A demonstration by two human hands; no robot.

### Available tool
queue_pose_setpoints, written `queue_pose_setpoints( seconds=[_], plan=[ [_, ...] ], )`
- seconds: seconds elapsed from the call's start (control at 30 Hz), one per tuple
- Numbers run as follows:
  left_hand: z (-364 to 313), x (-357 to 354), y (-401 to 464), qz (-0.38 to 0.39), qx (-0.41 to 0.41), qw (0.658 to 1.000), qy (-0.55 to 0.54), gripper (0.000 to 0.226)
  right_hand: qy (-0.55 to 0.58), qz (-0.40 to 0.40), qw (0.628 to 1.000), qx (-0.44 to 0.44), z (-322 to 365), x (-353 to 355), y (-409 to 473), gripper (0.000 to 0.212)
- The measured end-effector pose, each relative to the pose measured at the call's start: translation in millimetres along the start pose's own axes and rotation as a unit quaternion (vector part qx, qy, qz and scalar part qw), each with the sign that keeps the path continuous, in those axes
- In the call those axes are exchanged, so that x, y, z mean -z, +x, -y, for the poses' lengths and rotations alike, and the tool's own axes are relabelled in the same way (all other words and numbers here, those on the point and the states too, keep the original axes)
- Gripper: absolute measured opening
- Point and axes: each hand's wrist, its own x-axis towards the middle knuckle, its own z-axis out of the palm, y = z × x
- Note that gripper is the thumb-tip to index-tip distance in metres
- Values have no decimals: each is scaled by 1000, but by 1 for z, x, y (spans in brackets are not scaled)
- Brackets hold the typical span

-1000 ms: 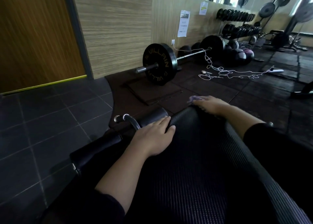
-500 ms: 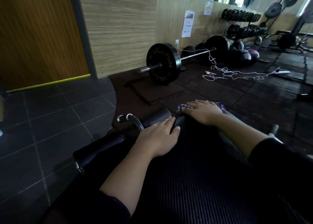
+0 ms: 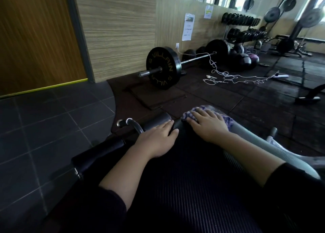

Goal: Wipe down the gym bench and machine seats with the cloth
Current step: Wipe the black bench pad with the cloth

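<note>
A black ribbed bench pad (image 3: 190, 188) fills the lower middle of the head view and slopes away from me. My right hand (image 3: 208, 126) lies flat, fingers straight, on a purple-and-white cloth (image 3: 226, 121) at the pad's far end and presses it down. My left hand (image 3: 158, 139) rests flat on the pad's left edge, fingers reaching the black foam roller (image 3: 159, 121). A second foam roller (image 3: 98, 156) sticks out lower left, joined by a curved steel tube (image 3: 134, 125).
A loaded barbell (image 3: 164, 67) lies on the rubber floor ahead, near the wood-panelled wall. A tangled white cord (image 3: 233, 77) runs across the floor. Dumbbell rack (image 3: 244, 27) and medicine balls (image 3: 246, 60) stand far right. Dark tiles (image 3: 44, 127) cover the left floor.
My right hand has slid the cloth leftward along the pad's far end, towards my left hand. The left hand has stayed on the pad's edge.
</note>
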Motion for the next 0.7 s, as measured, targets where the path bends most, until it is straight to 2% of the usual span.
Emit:
queue_pose_setpoints(
  seconds=[0.1, 0.2, 0.43, 0.7],
  plan=[
    [4, 5, -16, 0, 7, 1000, 0, 57, 10, 44, 999, 11, 1, 6, -2, 56],
    [15, 8, -48, -37, 6, 999, 17, 55, 1, 62, 998, -4, 5, 8, -4, 56],
    [40, -13, -118, -198, 55, 979, 5, 54, -28, 70, 988, 132, 34, 7, -26, 57],
    [55, -30, -120, -269, 46, 959, -76, 47, -40, 72, 992, 94, 57, 3, -20, 61]
  ],
)
